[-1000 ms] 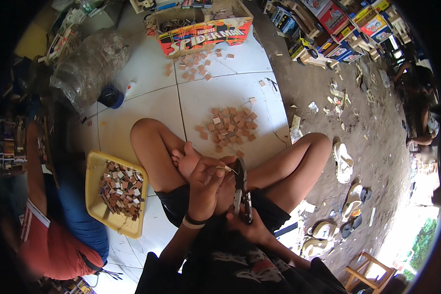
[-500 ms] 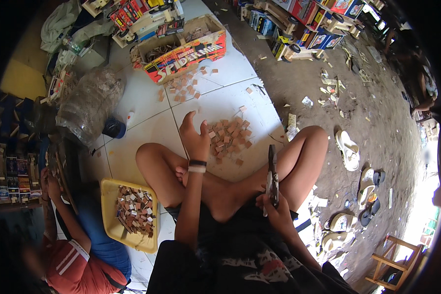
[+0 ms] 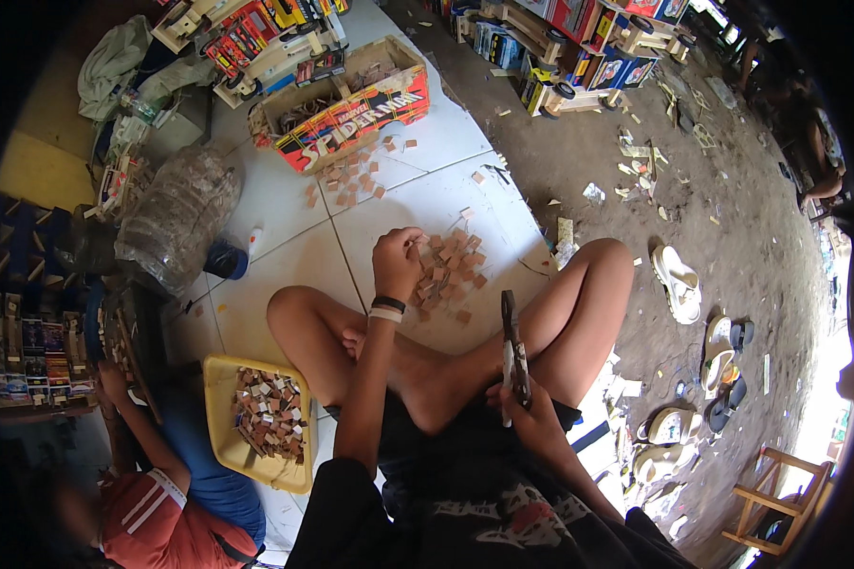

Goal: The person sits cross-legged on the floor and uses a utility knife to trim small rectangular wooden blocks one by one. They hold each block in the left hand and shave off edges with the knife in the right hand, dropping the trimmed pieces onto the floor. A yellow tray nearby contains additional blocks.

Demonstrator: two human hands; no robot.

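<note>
My left hand (image 3: 396,263) is at the left edge of a loose pile of small brown square pieces (image 3: 448,273) on the white tiled floor. Its thumb and fingers are closed in a pinch; whatever lies between them is too small to make out. My right hand (image 3: 533,410), by my right thigh, grips a pair of pliers (image 3: 514,356) with the jaws pointing away from me. Farther off lie more scattered brown squares (image 3: 351,180). Beside my left knee, a yellow tub (image 3: 216,417) holds many small brown and white pieces.
A printed box (image 3: 380,104) with divided contents stands ahead, near stacked wooden toy trucks (image 3: 275,47). At left are a clear plastic sack (image 3: 180,218), a dark blue cup (image 3: 226,258) and a seated person in red (image 3: 152,512). Sandals (image 3: 676,284) and a wooden stool (image 3: 778,498) stand at right.
My left hand has moved slightly right and its spread fingers have closed into a pinch beside the pile. The pliers have shifted a little left and toward me, still in my right hand.
</note>
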